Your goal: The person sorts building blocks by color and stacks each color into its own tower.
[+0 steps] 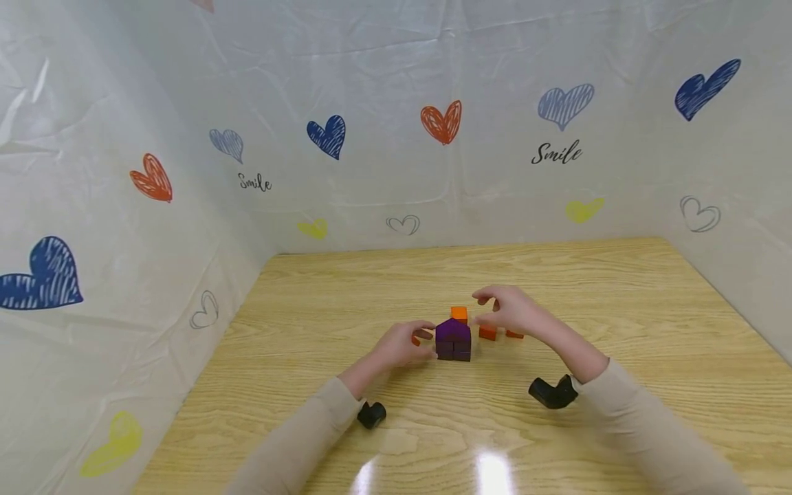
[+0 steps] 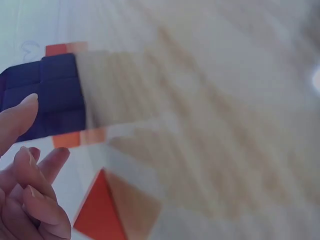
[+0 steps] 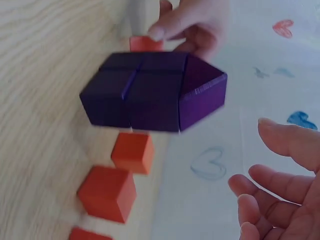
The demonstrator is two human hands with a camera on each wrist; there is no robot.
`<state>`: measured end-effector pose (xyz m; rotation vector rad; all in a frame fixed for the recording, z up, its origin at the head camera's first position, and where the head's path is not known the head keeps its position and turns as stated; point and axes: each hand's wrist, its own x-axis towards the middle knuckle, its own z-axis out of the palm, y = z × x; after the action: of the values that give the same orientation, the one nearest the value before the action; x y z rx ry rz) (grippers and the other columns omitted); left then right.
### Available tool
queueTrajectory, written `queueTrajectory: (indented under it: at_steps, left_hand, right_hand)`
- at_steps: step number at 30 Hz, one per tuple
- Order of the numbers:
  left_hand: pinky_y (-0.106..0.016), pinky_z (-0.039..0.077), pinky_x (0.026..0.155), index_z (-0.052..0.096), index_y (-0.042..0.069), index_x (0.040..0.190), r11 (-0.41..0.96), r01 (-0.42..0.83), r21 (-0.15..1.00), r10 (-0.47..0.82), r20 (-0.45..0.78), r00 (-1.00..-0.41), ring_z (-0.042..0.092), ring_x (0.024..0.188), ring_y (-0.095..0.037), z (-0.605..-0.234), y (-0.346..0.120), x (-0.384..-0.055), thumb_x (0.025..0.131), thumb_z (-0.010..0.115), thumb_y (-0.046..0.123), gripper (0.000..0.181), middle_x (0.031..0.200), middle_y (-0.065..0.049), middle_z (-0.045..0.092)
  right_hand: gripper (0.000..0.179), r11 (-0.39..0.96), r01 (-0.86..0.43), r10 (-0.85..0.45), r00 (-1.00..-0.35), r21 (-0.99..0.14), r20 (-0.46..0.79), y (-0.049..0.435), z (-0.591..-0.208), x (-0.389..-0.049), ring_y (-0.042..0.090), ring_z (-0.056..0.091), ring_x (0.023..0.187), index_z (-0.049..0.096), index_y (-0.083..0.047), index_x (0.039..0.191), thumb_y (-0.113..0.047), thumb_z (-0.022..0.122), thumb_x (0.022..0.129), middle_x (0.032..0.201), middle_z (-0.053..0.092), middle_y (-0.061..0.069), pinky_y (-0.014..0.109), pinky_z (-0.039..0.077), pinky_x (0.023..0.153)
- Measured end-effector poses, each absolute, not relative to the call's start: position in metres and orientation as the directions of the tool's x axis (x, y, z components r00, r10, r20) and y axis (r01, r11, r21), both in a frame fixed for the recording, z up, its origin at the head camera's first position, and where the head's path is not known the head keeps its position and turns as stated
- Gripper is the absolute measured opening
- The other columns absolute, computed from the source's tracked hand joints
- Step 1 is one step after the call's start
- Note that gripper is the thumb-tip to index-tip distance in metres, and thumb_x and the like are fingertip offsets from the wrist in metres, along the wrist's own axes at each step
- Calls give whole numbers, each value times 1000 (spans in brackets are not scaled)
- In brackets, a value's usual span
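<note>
A small house-shaped stack of dark purple blocks (image 1: 453, 349) stands upright on the table, with a peaked roof piece on top of its cubes. Just left of it is my left hand (image 1: 399, 345), fingers spread loosely; in the left wrist view its thumb (image 2: 22, 117) overlaps the purple cubes. My right hand (image 1: 510, 309) hovers to the right, above orange cubes (image 1: 487, 333), with nothing between its gently bent fingers, as the right wrist view also shows. An orange-red triangular block (image 2: 100, 212) lies by the left hand, mostly hidden behind it in the head view.
Behind the purple stack sits an orange block (image 1: 459, 313). Another orange-red block (image 1: 515, 335) is partly covered by the right wrist. The wooden table (image 1: 346, 289) meets a white sheet (image 1: 383, 172) printed with hearts at the back and sides.
</note>
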<state>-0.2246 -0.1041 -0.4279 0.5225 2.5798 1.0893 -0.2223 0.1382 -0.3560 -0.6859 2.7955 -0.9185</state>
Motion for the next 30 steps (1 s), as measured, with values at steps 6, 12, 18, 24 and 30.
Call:
queueTrajectory:
  at_steps: [6,12,18,24,30]
  left_hand:
    - [-30,50,68,54,10,127,654,220,724,417,-103,-903,63,88,-22,-413,-116,-229,83,67,17,46,115,-8,63]
    - [-37,46,84,58,8,123,696,284,660,393,-19,-919,55,110,-27,-401,-120,-243,85,65,16,40,110,-9,65]
    - [-29,51,65,58,10,123,706,281,650,396,-33,-917,62,90,-27,-397,-111,-264,87,63,19,38,111,-8,65]
    - [-22,44,48,57,9,125,694,289,660,442,-73,-894,58,66,-28,-400,-93,-283,87,63,19,40,111,-8,65]
    - [-24,44,49,58,10,124,676,238,697,445,-129,-886,47,55,-17,-407,-79,-295,87,63,20,38,110,-8,65]
  right_hand:
    - [45,715,-350,-409,-911,-605,43,163,-353,-225,19,50,72,54,8,120,-16,65,84,107,60,21,28,42,59]
    - [43,720,-346,-397,-916,-602,51,176,-358,-227,23,53,79,54,7,120,-16,64,85,108,60,22,30,44,64]
    - [37,708,-396,-416,-903,-585,109,173,-372,-239,26,55,86,58,5,116,-14,64,85,108,62,21,35,46,71]
    - [34,710,-419,-446,-890,-566,99,159,-393,-261,29,56,88,60,6,113,-11,64,84,108,62,21,41,47,77]
    - [37,710,-415,-482,-876,-569,38,145,-410,-278,23,57,82,60,5,116,-12,65,84,107,63,18,34,48,71]
